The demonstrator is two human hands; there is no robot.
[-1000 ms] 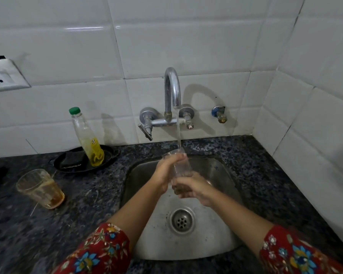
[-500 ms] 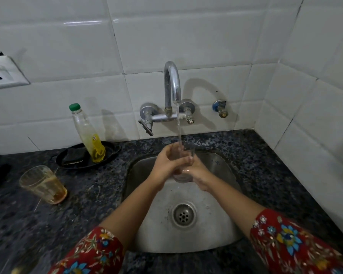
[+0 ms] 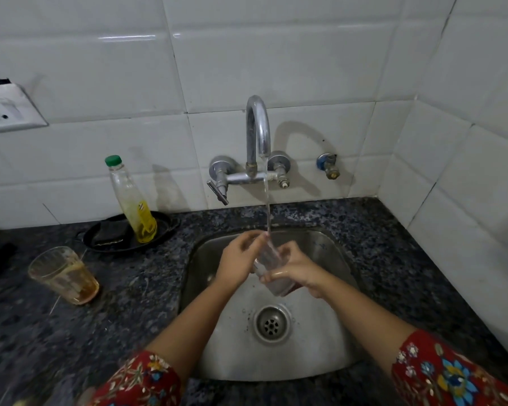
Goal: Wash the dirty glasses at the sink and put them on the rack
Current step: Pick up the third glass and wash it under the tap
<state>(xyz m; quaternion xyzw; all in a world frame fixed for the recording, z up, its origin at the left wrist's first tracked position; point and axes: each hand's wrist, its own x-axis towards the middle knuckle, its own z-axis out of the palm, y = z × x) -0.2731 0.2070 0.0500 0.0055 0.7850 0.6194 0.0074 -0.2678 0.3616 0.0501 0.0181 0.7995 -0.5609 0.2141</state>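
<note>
Both arms are bare from wrist to above the elbow. Left sleeve (image 3: 141, 382) and right sleeve (image 3: 449, 373): red fabric, floral print in blue, yellow, white and green, ending near the elbow. Left hand (image 3: 238, 260) and right hand (image 3: 298, 269): uncovered, no gloves visible.

The glass (image 3: 269, 266) now tilts, right hand (image 3: 295, 269) gripping lower, left hand (image 3: 238, 259) at its rim.
</note>
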